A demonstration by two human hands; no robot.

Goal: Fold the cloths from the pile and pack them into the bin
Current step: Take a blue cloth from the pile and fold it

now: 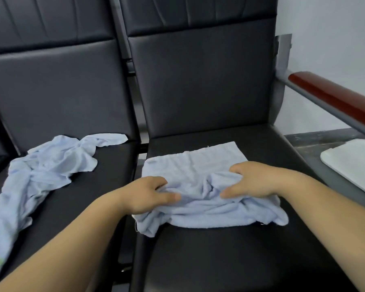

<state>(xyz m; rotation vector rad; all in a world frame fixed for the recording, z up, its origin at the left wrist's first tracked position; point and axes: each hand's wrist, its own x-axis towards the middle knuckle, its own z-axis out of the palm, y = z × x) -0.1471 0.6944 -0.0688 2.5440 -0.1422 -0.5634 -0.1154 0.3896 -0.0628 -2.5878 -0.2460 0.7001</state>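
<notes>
White rounded object [354,165] at far right, cut off by the frame; can't tell if it is a bin, and no inside is visible. It sits on a grey surface [316,142] beside the right seat.

Light blue cloth [198,165] on the right seat [219,260]: far half flat toward the back edge, near half bunched around mid-seat, one corner hanging over the seat's left edge. Left hand [145,194] and right hand [259,180] both grip the bunched part, fingers curled and clamped on the fabric, thumbs on top.

Pile [51,165] of crumpled blue cloths on the left seat [82,207], trailing to its near-left corner and cut off there; count unclear.

Black padded backrests [198,81], red-brown armrest [333,98], pale wall [325,28].
</notes>
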